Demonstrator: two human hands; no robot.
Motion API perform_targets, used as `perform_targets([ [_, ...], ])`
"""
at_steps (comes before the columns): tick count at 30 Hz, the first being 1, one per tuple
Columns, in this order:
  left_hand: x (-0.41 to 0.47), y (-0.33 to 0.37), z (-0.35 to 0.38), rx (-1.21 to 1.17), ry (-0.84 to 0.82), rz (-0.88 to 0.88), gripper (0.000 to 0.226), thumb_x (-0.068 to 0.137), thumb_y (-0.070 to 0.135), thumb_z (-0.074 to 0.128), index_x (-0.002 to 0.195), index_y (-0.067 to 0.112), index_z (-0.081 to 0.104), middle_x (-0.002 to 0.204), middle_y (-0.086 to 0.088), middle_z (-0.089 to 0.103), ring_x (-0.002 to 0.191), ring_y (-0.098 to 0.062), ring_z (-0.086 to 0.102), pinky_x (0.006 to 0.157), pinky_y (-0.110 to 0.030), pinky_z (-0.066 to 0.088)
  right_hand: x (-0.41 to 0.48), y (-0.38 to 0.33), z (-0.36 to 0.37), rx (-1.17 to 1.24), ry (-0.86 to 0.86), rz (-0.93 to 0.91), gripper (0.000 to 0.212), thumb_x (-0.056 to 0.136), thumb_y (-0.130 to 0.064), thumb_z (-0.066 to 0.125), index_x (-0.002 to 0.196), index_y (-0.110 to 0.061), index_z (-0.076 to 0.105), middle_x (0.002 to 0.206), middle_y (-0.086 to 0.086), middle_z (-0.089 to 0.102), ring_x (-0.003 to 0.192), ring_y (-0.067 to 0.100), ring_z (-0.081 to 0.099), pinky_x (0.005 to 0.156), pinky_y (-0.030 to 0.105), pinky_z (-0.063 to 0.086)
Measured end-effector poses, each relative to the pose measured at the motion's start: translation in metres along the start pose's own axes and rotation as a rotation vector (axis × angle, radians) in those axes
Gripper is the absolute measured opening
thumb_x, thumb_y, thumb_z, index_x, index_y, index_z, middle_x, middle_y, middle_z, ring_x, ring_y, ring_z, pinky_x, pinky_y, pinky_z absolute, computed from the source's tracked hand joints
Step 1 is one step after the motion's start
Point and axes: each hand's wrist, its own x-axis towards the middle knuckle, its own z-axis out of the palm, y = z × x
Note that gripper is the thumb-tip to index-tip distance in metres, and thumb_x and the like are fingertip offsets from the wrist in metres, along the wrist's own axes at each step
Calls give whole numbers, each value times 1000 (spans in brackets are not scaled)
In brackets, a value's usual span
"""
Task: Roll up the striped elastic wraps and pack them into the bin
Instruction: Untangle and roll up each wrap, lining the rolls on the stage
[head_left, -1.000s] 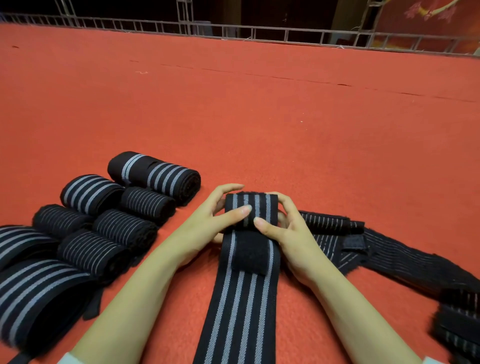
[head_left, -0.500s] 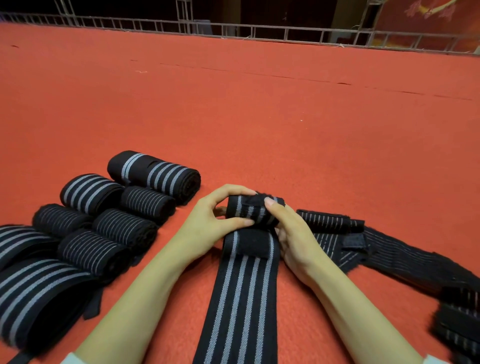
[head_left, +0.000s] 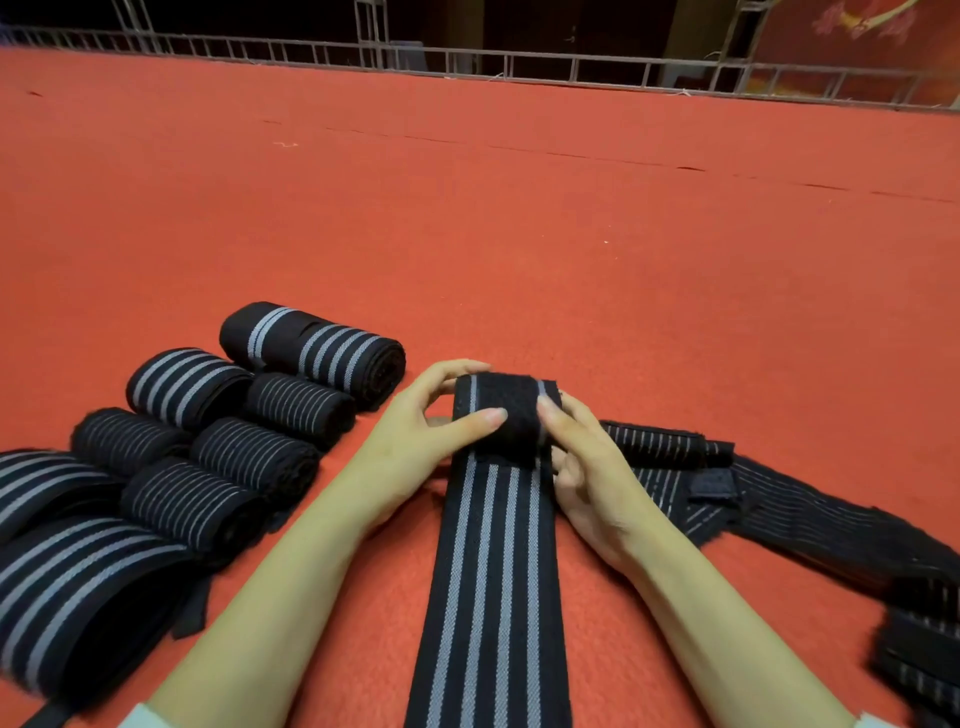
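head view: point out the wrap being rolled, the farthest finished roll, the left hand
black grey-striped elastic wrap being rolled (head_left: 491, 551): head view, flat unrolled tail
farthest finished black striped roll (head_left: 311, 348): head view, curved side
left hand (head_left: 415, 436): head view, its back

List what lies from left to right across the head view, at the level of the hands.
Cluster of finished rolled wraps → left hand → half-rolled striped wrap, gripped by both hands → right hand → loose unrolled wraps.
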Motion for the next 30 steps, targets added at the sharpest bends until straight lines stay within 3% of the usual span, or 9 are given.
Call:
perform_targets([
  [3, 0, -2, 1, 45, -19, 51, 45, 84, 8, 69, 124, 23, 53, 123, 0, 60, 78, -13, 68, 56, -19, 51, 0, 1, 4, -38, -3, -17, 52, 87, -29, 58, 135, -13, 44, 118, 10, 68, 107, 25, 66, 93, 37, 53],
  [6, 3, -9, 1, 108, -87, 43, 64, 85, 31, 71, 140, 33, 38, 135, -2, 53, 109, -10, 61, 91, -28, 51, 0, 4, 4, -87, -1, -53, 47, 91, -26, 53, 135, -15, 42, 121, 8, 67, 109, 21, 65, 95, 34, 52],
  [8, 5, -16, 3, 207, -103, -10, 82, 77, 57, 62, 146, 46, 19, 147, 3, 38, 134, -7, 40, 115, -36, 31, 0, 6, 3, -149, 6, -71, 47, 94, -30, 53, 138, -17, 40, 125, 5, 64, 113, 17, 63, 98, 34, 49],
  [12, 3, -17, 10, 192, -127, -35, 87, 82, 59, 57, 147, 49, -1, 153, 9, 28, 141, -3, 28, 120, -34, 21, 0, 8, 0, -197, 11, -127, 34, 98, -22, 48, 130, -30, 41, 121, -2, 64, 109, 9, 64, 90, 26, 52],
  [16, 4, -11, 4, 29, -86, -53, 75, 81, 36, 63, 145, 39, 24, 134, 12, 55, 118, 0, 56, 97, -26, 48, 0, 8, -1, -220, 10, -159, 43, 92, -21, 54, 121, -47, 36, 121, -2, 62, 107, 7, 64, 82, 21, 52],
  [19, 3, -8, 0, 60, -99, -3, 51, 85, 23, 65, 131, 26, 45, 124, 3, 60, 106, -5, 62, 79, -29, 56, 0, 6, -1, -192, -3, -156, 48, 91, -18, 60, 127, -43, 37, 120, 6, 64, 106, 17, 66, 83, 28, 55],
  [23, 3, -9, 1, 152, -139, 151, 49, 85, 2, 68, 125, 21, 46, 117, 3, 58, 102, -6, 60, 87, -24, 51, 1, 5, -2, -169, 10, -139, 50, 82, -36, 63, 128, -40, 42, 121, 4, 64, 109, 19, 65, 94, 37, 52],
  [26, 5, -12, 2, 265, -135, 243, 50, 76, 6, 70, 116, 27, 51, 114, 12, 58, 108, -4, 56, 94, -20, 44, 3, 5, -1, -169, 62, -137, 27, 82, -47, 56, 107, -36, 54, 110, 0, 64, 100, 16, 64, 94, 40, 50],
  [30, 5, -12, 3, 167, -140, 195, 39, 77, 29, 73, 112, 32, 55, 115, 4, 60, 104, -8, 59, 91, -24, 47, 4, 4, -2, -119, 64, -156, 14, 85, -36, 58, 97, -30, 56, 98, 6, 65, 90, 21, 63, 85, 44, 50],
])
